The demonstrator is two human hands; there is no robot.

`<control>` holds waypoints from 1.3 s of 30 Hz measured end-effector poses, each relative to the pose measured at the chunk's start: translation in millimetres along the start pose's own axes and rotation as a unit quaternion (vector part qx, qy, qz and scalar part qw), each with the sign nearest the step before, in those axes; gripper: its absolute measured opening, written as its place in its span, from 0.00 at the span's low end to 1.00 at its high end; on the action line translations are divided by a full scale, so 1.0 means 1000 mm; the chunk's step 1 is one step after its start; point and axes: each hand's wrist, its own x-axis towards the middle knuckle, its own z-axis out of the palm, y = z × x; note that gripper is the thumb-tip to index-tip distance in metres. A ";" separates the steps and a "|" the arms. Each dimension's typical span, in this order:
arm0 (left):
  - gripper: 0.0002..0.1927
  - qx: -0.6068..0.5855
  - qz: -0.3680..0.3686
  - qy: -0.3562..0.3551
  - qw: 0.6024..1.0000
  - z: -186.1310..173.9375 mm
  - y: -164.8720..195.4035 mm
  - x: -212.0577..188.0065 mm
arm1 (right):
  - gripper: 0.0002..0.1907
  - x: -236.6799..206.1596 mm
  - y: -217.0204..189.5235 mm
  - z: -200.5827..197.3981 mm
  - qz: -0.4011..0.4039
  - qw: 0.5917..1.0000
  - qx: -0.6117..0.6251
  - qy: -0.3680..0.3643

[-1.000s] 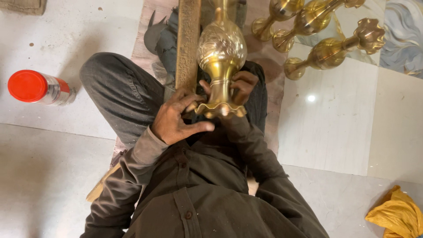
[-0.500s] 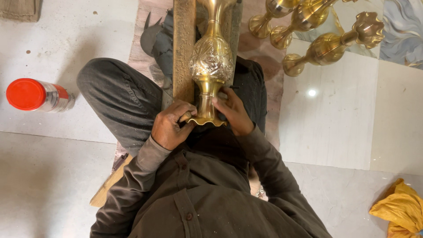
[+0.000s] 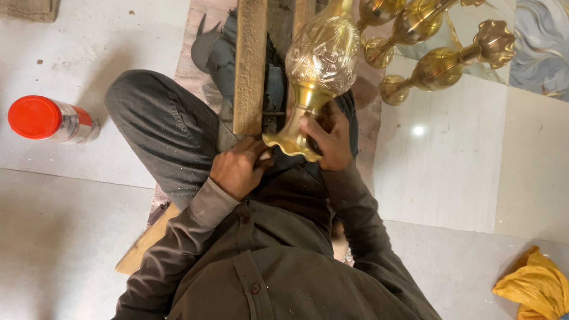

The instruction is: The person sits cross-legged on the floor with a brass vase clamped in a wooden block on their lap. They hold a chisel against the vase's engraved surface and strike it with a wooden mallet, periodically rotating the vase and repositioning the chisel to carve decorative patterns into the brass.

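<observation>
The left hand (image 3: pixel 237 169) grips the scalloped foot of an embossed brass vase (image 3: pixel 320 65) from the left, and the right hand (image 3: pixel 331 139) clasps the same foot and stem from the right. The vase leans against a wooden plank (image 3: pixel 251 65) just left of it. Beyond the vase lie more brass vases (image 3: pixel 438 62); a red-capped can (image 3: pixel 50 118) sits well left, a yellow cloth (image 3: pixel 536 284) far right.

Bare floor (image 3: pixel 77 237) is left open on the left; passage ahead is blocked by the wooden plank (image 3: pixel 250 65) and, seemingly, crowded brass pieces (image 3: pixel 441 62).
</observation>
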 end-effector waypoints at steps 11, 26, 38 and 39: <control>0.12 0.064 0.125 0.106 0.984 -0.011 0.011 0.008 | 0.23 0.020 0.096 0.005 -0.309 0.851 -0.425 0.011; 0.10 0.032 0.140 0.093 0.985 -0.039 0.016 0.038 | 0.36 0.036 0.023 0.025 -0.198 0.918 -0.342 0.035; 0.22 -0.035 0.144 0.032 0.988 -0.038 -0.001 0.021 | 0.42 0.015 0.028 0.031 -0.039 0.922 -0.384 0.041; 0.23 -0.028 0.145 0.030 0.989 -0.037 -0.005 0.018 | 0.42 0.012 0.034 0.038 -0.041 0.922 -0.384 0.040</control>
